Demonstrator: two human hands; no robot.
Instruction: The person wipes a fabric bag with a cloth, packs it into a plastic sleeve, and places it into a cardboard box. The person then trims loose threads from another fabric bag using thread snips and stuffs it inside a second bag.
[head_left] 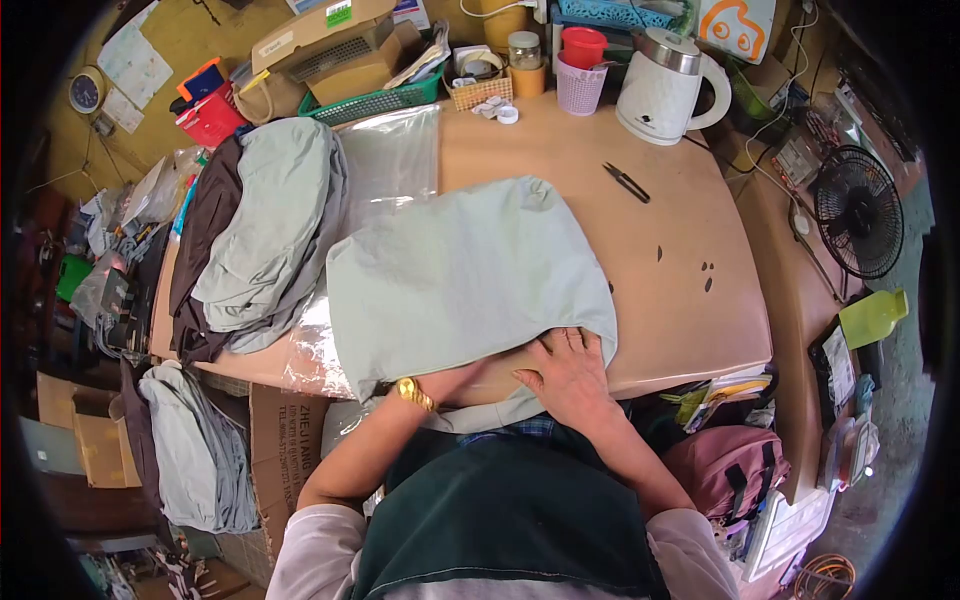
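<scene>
A pale grey-green fabric piece (450, 275) lies on the tan table in front of me, its near edge lifted into an opening. My left hand (465, 378), below a gold watch or bracelet at the wrist, reaches under that edge, and its fingers are hidden by the cloth. On the right side of the opening, my right hand (572, 375) rests on the fabric with its fingers spread. A strip of the same cloth hangs along the table's front edge, near my body.
Folded grey and dark garments (270, 230) lie at the left, beside clear plastic sheets (390, 160). Black snips (627, 183) lie toward the back right. A white kettle (660, 90), cups and baskets line the back edge. A black fan (858, 212) stands at far right.
</scene>
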